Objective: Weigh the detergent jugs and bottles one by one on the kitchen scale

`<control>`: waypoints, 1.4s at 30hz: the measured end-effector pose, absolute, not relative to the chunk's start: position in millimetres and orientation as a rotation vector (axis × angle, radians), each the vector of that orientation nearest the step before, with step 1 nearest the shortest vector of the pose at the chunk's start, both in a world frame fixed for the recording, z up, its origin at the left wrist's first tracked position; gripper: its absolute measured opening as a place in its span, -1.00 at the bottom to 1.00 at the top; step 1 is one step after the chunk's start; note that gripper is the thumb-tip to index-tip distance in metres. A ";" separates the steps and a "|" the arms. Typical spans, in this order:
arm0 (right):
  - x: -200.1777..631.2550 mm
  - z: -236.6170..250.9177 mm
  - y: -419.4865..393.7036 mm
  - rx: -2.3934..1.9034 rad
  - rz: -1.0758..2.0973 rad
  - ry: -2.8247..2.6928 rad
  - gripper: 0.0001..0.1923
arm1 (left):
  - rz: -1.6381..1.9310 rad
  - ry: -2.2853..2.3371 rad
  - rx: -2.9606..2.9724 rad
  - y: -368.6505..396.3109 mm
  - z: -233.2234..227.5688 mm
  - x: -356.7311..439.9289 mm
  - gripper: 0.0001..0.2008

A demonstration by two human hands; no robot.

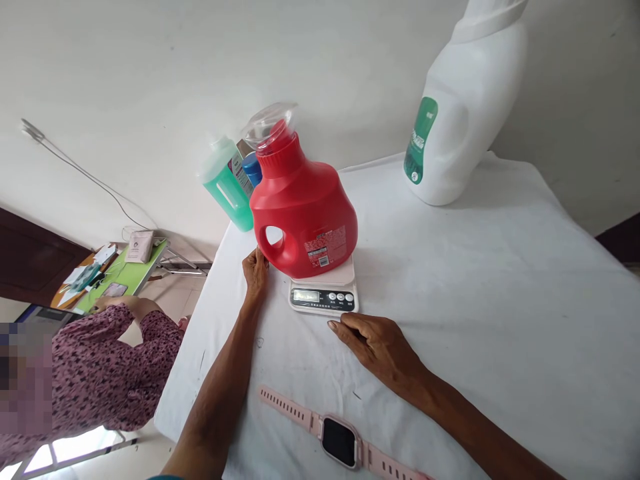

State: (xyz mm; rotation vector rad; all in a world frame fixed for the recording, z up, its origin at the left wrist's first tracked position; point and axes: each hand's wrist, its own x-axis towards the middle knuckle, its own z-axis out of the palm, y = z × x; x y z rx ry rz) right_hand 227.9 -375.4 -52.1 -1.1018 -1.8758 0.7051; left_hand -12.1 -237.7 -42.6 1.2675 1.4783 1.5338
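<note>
A red plastic detergent jug (305,213) with a clear cap stands upright on a small white digital kitchen scale (325,293) in the middle of the white-clothed desk (500,300). The left hand (255,270) rests on the cloth just left of the jug's handle, fingers loosely curled, gripping nothing. The right hand (377,343) lies flat and released on the desk, fingertips just near of the scale. A pink-strapped smartwatch (340,440) lies nearer. A tall white bottle (460,113) stands far right.
</note>
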 end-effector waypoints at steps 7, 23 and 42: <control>227.7 -53.2 -375.5 -1.103 0.710 -1.868 -0.54 | 1.496 1.504 1.298 -238.6 -42.3 -14.0 -0.46; 228.0 -53.2 -375.0 -1.129 0.758 -1.865 -0.51 | 1.498 1.466 1.291 -253.4 -17.9 -1.4 -0.41; 228.2 -52.5 -375.1 -1.138 0.739 -1.876 -0.51 | 1.632 1.179 1.514 -256.8 56.2 43.4 -0.48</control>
